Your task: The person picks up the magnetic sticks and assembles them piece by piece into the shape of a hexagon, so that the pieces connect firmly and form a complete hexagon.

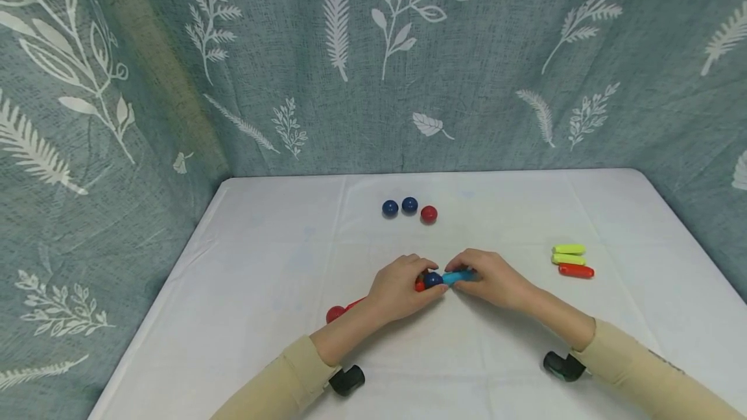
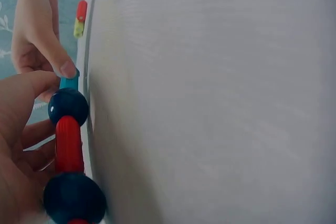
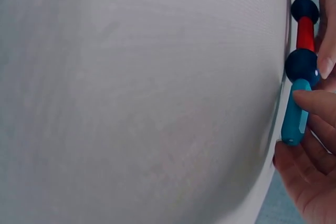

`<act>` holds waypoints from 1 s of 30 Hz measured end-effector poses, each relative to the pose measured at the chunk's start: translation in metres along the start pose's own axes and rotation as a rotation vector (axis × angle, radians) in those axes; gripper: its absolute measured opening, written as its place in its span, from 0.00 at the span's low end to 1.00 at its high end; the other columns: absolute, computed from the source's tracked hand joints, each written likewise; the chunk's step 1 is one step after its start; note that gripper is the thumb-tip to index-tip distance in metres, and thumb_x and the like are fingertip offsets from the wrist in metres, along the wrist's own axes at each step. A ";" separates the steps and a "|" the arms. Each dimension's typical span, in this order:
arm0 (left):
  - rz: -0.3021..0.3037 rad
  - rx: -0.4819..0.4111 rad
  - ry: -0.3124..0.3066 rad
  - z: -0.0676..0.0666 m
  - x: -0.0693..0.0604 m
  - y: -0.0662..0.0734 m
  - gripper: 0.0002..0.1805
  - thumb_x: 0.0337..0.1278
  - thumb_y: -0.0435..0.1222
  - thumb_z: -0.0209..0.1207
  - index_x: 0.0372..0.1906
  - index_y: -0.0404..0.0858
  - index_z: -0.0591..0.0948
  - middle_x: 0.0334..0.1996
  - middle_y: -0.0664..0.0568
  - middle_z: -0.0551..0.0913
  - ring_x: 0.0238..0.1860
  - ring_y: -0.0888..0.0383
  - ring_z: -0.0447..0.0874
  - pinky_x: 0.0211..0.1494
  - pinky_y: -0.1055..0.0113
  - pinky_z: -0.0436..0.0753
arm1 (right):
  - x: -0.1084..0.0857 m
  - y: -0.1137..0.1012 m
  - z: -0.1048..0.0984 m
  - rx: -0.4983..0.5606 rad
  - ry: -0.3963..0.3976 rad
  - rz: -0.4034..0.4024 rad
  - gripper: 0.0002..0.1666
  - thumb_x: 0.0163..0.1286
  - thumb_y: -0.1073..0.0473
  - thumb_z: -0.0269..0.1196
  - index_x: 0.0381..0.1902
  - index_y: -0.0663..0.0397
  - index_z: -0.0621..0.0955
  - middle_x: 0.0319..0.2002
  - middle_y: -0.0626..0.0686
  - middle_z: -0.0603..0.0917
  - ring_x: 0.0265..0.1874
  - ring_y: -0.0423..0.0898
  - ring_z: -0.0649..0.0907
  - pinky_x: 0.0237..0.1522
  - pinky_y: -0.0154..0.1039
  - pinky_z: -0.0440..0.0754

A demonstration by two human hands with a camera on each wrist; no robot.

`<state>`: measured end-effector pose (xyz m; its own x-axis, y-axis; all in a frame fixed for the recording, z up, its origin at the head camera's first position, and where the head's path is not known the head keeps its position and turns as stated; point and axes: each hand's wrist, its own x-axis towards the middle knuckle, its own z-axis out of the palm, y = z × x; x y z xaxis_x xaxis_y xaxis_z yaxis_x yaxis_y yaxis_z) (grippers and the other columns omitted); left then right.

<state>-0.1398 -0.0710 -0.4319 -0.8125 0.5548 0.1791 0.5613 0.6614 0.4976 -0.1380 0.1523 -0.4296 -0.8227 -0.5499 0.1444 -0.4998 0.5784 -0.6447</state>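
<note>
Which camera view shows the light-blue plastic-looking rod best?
The right wrist view: the light-blue plastic-looking rod appears large and nearly whole, free end included, with the right hand covering little. The head view shows it small and partly hidden; the left wrist view, only a short stretch.

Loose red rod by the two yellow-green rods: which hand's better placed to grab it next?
Probably the right hand: it's nearer the red rod and pinches the light-blue rod. The left hand, farther off, holds the navy ball at that rod's end.
</note>
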 end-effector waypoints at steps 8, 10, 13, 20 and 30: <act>0.012 -0.051 -0.010 0.002 0.001 -0.002 0.14 0.58 0.47 0.66 0.42 0.43 0.86 0.36 0.56 0.82 0.36 0.61 0.77 0.37 0.73 0.76 | 0.001 -0.001 0.004 0.053 0.002 -0.004 0.13 0.62 0.65 0.69 0.45 0.54 0.82 0.41 0.47 0.83 0.39 0.41 0.82 0.43 0.37 0.82; 0.001 -0.060 -0.015 0.002 0.001 -0.003 0.14 0.58 0.48 0.66 0.42 0.44 0.86 0.36 0.56 0.83 0.37 0.61 0.77 0.37 0.73 0.76 | 0.002 -0.002 0.004 0.052 0.004 -0.004 0.13 0.62 0.65 0.69 0.45 0.55 0.82 0.41 0.47 0.83 0.39 0.42 0.82 0.44 0.38 0.82; -0.015 -0.068 -0.014 0.002 0.000 -0.006 0.13 0.58 0.48 0.65 0.42 0.46 0.86 0.36 0.57 0.83 0.37 0.62 0.78 0.37 0.72 0.75 | 0.007 -0.002 0.001 0.078 0.008 0.018 0.13 0.63 0.63 0.69 0.46 0.56 0.82 0.42 0.49 0.83 0.41 0.44 0.82 0.45 0.38 0.82; -0.049 -0.062 -0.023 0.001 0.000 -0.008 0.13 0.58 0.49 0.65 0.42 0.47 0.86 0.37 0.58 0.83 0.36 0.63 0.77 0.35 0.72 0.75 | 0.039 0.005 -0.008 0.131 0.127 0.176 0.15 0.68 0.62 0.63 0.51 0.60 0.81 0.47 0.57 0.84 0.44 0.50 0.82 0.45 0.44 0.82; -0.061 -0.058 -0.036 0.003 -0.001 -0.010 0.14 0.58 0.51 0.65 0.44 0.49 0.86 0.38 0.58 0.82 0.36 0.64 0.77 0.35 0.73 0.75 | 0.080 0.020 -0.008 0.174 0.201 0.373 0.28 0.68 0.58 0.64 0.63 0.60 0.73 0.61 0.64 0.73 0.55 0.60 0.77 0.53 0.53 0.77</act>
<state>-0.1440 -0.0766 -0.4397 -0.8382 0.5327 0.1167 0.4999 0.6650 0.5549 -0.2161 0.1241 -0.4247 -0.9825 -0.1859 0.0102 -0.1209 0.5953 -0.7944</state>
